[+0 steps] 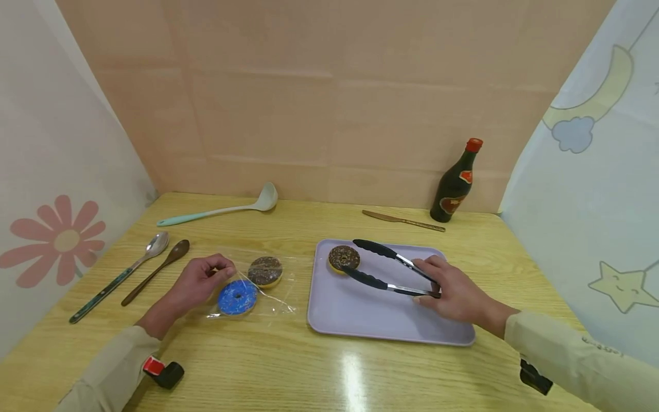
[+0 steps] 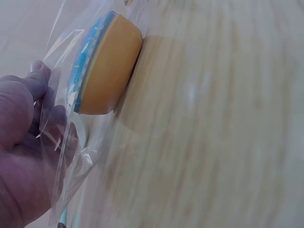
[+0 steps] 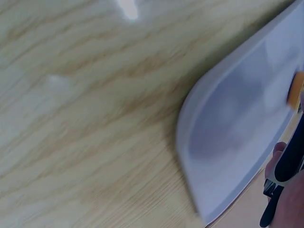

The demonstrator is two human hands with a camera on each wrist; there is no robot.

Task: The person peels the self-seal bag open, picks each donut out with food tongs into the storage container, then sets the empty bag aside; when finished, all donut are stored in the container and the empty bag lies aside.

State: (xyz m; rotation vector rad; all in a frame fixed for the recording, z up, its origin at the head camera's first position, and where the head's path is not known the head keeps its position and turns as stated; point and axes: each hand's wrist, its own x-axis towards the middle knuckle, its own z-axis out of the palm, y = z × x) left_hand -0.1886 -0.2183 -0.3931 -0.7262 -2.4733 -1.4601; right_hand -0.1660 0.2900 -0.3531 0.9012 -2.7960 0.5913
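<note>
My left hand (image 1: 198, 281) pinches the edge of a clear plastic bag (image 1: 288, 272) between thumb and fingertips. In the bag lie a blue-iced donut (image 1: 237, 297) and a chocolate-iced donut (image 1: 265, 271), side by side. The left wrist view shows the film rising beside the blue donut (image 2: 107, 66), from my left hand (image 2: 23, 137). Over a lavender tray (image 1: 350, 320), my right hand (image 1: 453, 292) grips black-and-silver tongs (image 1: 396, 289). Their black arms are spread apart, near another chocolate donut (image 1: 343, 259) at the tray's back left.
At the left lie a metal spoon (image 1: 118, 279) with a patterned handle and a brown wooden spoon (image 1: 157, 272). A ladle (image 1: 226, 210) lies at the back. Behind the tray are a bronze-coloured knife (image 1: 404, 220) and a dark red-capped bottle (image 1: 455, 183).
</note>
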